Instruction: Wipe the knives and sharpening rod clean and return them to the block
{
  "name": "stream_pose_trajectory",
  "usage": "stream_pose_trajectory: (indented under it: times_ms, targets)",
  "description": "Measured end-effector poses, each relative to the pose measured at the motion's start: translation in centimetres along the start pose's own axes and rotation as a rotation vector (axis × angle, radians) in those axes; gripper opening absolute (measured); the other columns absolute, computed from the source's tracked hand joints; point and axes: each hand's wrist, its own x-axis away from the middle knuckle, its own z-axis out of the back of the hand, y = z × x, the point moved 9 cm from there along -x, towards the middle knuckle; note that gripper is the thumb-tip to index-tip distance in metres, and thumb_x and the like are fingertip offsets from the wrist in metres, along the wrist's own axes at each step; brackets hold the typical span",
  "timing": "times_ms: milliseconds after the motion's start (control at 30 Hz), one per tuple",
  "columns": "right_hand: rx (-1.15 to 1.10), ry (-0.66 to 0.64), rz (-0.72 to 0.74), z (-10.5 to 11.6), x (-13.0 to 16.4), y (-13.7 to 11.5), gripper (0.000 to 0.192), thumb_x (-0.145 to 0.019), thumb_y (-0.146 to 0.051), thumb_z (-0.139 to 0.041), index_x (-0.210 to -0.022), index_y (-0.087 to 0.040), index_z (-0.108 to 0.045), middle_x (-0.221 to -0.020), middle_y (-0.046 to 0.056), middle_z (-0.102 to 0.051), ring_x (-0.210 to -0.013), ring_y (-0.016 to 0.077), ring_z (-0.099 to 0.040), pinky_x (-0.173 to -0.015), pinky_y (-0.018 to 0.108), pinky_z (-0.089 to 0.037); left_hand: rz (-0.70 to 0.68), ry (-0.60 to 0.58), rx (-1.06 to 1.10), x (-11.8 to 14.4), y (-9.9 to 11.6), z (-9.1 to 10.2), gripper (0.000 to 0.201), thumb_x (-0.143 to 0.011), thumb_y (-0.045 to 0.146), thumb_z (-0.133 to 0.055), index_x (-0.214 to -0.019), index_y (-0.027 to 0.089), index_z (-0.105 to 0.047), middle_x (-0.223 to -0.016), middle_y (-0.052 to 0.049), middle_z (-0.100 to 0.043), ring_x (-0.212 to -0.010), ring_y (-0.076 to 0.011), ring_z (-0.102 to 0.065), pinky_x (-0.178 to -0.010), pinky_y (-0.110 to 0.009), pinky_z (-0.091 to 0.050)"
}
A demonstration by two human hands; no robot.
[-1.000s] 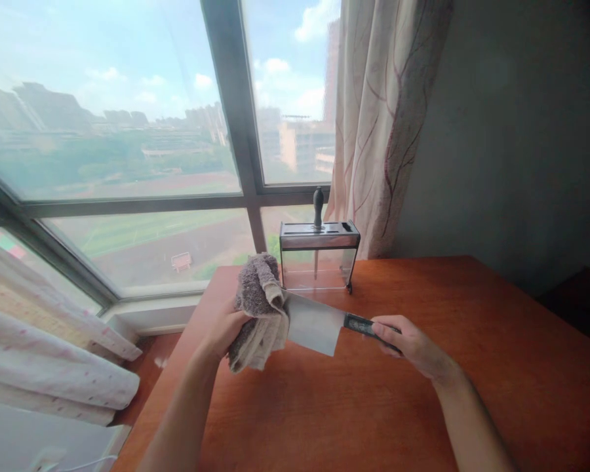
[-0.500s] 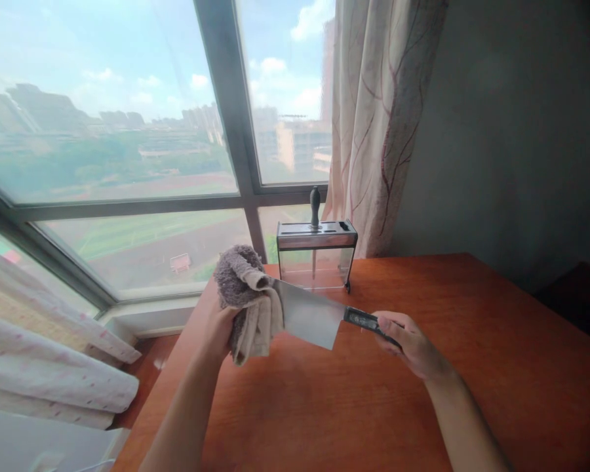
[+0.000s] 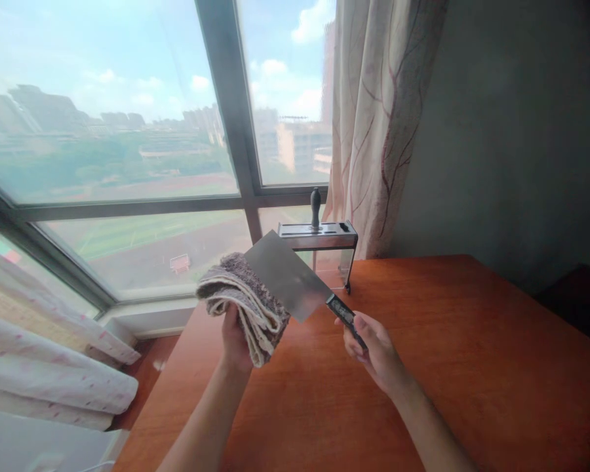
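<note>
My right hand [image 3: 371, 344] is closed around the black handle of a cleaver [image 3: 288, 275]. Its broad steel blade points up and to the left. A folded grey-brown towel with a pale underside [image 3: 246, 301] is in my left hand [image 3: 236, 337], whose thumb presses into the folds; the other fingers are hidden beneath the cloth. The towel lies along the lower left edge of the blade, though I cannot tell whether they touch. Behind the blade stands a knife block [image 3: 319, 244] with clear sides and a metal top, and one dark-handled tool [image 3: 315, 208] is upright in it.
The reddish-brown wooden table [image 3: 452, 328] stretches beneath my hands. Along its far side are a large window [image 3: 128, 157] and a patterned curtain [image 3: 373, 118]. Another pale curtain [image 3: 54, 347] hangs low at the left. A dark object [image 3: 577, 301] stands past the table's right edge.
The cleaver has turned so its blade tip rises, and my right hand has moved left. The towel no longer wraps over the blade's end; it lies spread lower, with my left hand beneath it.
</note>
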Motion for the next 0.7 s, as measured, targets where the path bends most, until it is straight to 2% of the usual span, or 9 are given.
stream_pose_trajectory:
  times_ms: [133, 333, 433, 600, 700]
  targets:
    - [0.139, -0.083, -0.052, -1.8, 0.2, 1.6, 0.034, -0.094, -0.048, -0.045, -0.090, -0.017, -0.057, -0.051, -0.008, -0.037, -0.042, 0.0061, -0.026, -0.039, 0.019, -0.020, 0.174, 0.034, -0.033, 1.2, -3.0, -0.4, 0.021, -0.082, 0.036, -0.060, -0.085, 0.017, -0.069, -0.077, -0.006, -0.074, -0.087, -0.0266, -0.070, -0.082, -0.040, -0.056]
    - [0.303, -0.063, -0.018, -2.2, 0.3, 1.3, 0.035, -0.092, -0.050, -0.046, -0.087, -0.017, -0.054, -0.050, -0.008, -0.039, -0.041, 0.0062, -0.032, -0.040, 0.020, -0.024, 0.181, 0.110, -0.087, 1.6, -3.9, -1.3, 0.022, -0.085, 0.032, -0.057, -0.088, 0.013, -0.068, -0.075, -0.008, -0.073, -0.076, -0.0251, -0.071, -0.074, -0.039, -0.059]
    - [0.346, -0.080, -0.036, -2.2, 0.3, 1.2, 0.036, -0.091, -0.052, -0.046, -0.087, -0.017, -0.054, -0.049, -0.009, -0.038, -0.041, 0.0064, -0.030, -0.039, 0.020, -0.021, 0.147, 0.120, -0.071, 1.3, -2.8, -1.5, 0.020, -0.085, 0.032, -0.058, -0.089, 0.015, -0.067, -0.076, -0.007, -0.073, -0.076, -0.0240, -0.071, -0.074, -0.038, -0.059]
    - [0.350, -0.132, -0.068, -1.9, 0.7, 1.1, 0.037, -0.090, -0.053, -0.048, -0.086, -0.017, -0.056, -0.050, -0.008, -0.038, -0.042, 0.0065, -0.029, -0.039, 0.021, -0.020, -0.047, 0.180, -0.038, 0.1, 1.5, -0.5, 0.016, -0.085, 0.029, -0.059, -0.090, 0.017, -0.066, -0.080, -0.004, -0.074, -0.070, -0.0180, -0.069, -0.076, -0.032, -0.057]
    - [0.348, -0.135, -0.078, -1.6, 0.8, 1.0, 0.036, -0.090, -0.052, -0.048, -0.083, -0.017, -0.055, -0.050, -0.008, -0.038, -0.043, 0.0067, -0.029, -0.040, 0.021, -0.020, -0.173, 0.175, -0.091, -0.7, 3.6, 0.3, 0.017, -0.082, 0.031, -0.063, -0.093, 0.018, -0.065, -0.084, -0.002, -0.073, -0.073, -0.0156, -0.068, -0.078, -0.028, -0.055]
